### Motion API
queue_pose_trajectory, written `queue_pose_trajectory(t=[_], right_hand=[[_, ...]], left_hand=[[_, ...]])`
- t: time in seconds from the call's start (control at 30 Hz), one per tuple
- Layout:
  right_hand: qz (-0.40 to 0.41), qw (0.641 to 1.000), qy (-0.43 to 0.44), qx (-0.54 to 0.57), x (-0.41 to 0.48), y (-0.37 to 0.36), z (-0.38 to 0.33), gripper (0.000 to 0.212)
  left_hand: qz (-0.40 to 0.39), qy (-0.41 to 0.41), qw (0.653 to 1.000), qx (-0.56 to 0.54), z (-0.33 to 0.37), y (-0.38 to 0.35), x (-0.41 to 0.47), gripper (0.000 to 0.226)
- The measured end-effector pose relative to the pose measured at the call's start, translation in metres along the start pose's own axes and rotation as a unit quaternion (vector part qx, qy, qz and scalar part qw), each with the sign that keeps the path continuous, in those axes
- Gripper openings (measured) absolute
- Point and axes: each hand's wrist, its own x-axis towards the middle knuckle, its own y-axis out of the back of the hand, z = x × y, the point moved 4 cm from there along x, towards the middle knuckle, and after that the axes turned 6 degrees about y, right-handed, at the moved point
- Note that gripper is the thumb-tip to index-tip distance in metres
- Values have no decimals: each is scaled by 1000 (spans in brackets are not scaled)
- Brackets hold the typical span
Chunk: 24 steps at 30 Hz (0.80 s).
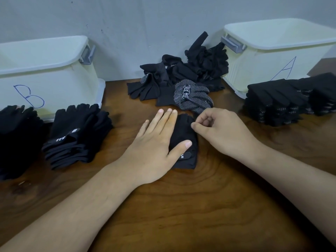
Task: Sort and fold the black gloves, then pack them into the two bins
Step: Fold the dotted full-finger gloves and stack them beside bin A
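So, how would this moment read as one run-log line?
left hand: pressing plain glove flat | right hand: pinching its edge | unsorted pile: at back

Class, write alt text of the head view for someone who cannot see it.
A left hand presses a black glove flat on a wooden table while the right hand pinches its edge. Glove stacks lie before bin B and bin A, a loose pile between.

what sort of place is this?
Probably a makeshift sorting and packing bench: a wooden table against a plain wall, hand-lettered white bin B and bin A, folded black glove stacks beside each.
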Motion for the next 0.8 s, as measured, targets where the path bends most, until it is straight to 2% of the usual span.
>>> queue_pose_trajectory(t=[0.13,0.33,0.57,0.67,0.73,0.8], right_hand=[[11,999,32,-15,-1,-3,-3,13],[76,993,71,-60,-8,11,-18,11],[21,995,20,-93,-3,5,-5,11],[42,995,77,-51,-5,7,-10,4],[15,988,152,-31,-10,1,-19,17],[-50,978,200,-40,-16,-9,-27,28]], left_hand=[[5,-2,1000,4,0,0,0,86],[11,-3,1000,16,-1,-3,0,86],[-6,10,999,42,-1,-5,2,82],[-14,16,998,54,-1,-6,3,84],[-16,12,998,59,-1,-5,4,86],[-16,9,998,55,0,-6,4,89]])
